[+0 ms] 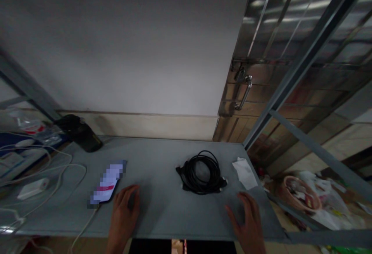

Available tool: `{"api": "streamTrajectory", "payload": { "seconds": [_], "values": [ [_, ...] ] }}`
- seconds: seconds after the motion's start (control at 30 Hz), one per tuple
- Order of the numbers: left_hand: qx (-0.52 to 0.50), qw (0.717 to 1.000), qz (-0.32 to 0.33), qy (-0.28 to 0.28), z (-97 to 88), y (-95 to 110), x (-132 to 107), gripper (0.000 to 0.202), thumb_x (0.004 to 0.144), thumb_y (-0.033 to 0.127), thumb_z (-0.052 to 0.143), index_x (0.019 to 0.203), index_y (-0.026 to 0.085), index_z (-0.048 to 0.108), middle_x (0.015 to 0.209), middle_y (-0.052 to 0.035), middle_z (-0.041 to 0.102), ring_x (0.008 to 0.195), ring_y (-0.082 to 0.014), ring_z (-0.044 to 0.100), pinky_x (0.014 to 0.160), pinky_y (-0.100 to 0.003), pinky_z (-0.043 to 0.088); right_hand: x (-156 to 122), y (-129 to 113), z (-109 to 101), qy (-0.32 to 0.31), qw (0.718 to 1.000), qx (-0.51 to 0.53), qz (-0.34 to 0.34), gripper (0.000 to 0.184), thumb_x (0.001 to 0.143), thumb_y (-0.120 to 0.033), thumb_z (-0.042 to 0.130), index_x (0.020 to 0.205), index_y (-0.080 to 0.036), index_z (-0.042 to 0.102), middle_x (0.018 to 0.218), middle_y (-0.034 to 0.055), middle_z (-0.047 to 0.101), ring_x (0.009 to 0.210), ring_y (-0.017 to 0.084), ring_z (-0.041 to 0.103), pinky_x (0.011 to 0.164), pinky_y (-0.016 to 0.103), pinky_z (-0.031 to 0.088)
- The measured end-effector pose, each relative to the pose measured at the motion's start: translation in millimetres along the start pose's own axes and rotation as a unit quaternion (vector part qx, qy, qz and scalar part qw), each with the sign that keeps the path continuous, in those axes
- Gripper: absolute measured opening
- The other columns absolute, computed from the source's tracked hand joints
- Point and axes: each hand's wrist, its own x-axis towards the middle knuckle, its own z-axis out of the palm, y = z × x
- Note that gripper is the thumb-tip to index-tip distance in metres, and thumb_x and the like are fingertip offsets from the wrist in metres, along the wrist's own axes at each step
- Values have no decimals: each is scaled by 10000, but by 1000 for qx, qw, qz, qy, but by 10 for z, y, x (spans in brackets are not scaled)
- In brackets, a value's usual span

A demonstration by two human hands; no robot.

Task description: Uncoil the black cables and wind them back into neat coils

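Your left hand point(123, 213) is just beside the lower right edge of the phone point(107, 186), its fingers loosely bent, the thumb apart from them and nothing in its grasp. Your right hand point(247, 221) has its thumb spread wide from the fingers and holds nothing either; it is just below the crumpled white paper point(245, 173) near the right end of the worktop point(162, 211). The coil of black cable point(189, 174) lies flat between the phone and the paper, farther from you than both hands and apart from them, with its plugs sticking out at the sides. A pale cord point(84, 226) runs from the phone's near end over the front edge. Toward your left you have a white adapter point(33, 189), and behind it a dark bottle point(83, 134) leaning near the wall point(145, 52).
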Motion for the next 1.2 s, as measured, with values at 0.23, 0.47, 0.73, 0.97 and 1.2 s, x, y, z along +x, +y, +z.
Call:
{"api": "streamTrajectory", "payload": {
  "seconds": [0.23, 0.47, 0.73, 0.97, 1.2],
  "values": [
    [-3, 1000, -7, 4, 6, -28, -15, 307, 1083, 444, 570, 1232, 244, 750, 1235, -122, 768, 1183, -351, 716, 1077, -578, 593, 320, -579, 499, -102, 985, -16, -139, 703, 1140, -520, 631, 1754, -263, 405, 1700, 147, 534, 1573, 372, 506, 1209, 576, 521],
    [-6, 1000, 0, 14, 4, -9, -8, 284, 1083, 426, 572, 1215, 249, 751, 1217, -115, 770, 1152, -338, 721, 1066, -564, 599, 557, -585, 872, -164, 964, -60, -198, 441, 1062, -321, 784, 1488, -261, 689, 1248, 77, 768, 1162, 315, 708, 1106, 510, 552],
    [-27, 999, -31, 13, -5, 3, -3, 283, 1062, 443, 587, 1190, 262, 763, 1204, -119, 784, 1167, -348, 734, 1070, -564, 605, 901, -287, 969, -171, 975, -36, -135, 371, 1124, -438, 669, 1404, -208, 747, 1207, 129, 779, 1148, 348, 707, 1110, 547, 542],
    [-34, 999, -35, 15, 17, -29, -14, 276, 1061, 441, 594, 1193, 265, 760, 1203, -115, 787, 1155, -347, 742, 1068, -567, 602, 1231, -220, 905, -180, 981, 65, -37, 614, 1041, -843, 579, 1095, -262, 771, 1066, 118, 817, 1066, 358, 762, 1022, 556, 591],
    [-35, 999, -30, 18, 12, -58, -33, 293, 1066, 461, 588, 1197, 263, 761, 1185, -115, 794, 1142, -348, 747, 1050, -560, 614, 1772, -408, 585, -122, 960, 217, 125, 618, 1091, -843, 429, 979, -253, 579, 764, 36, 689, 661, 232, 706, 620, 353, 597]
  ]
}}
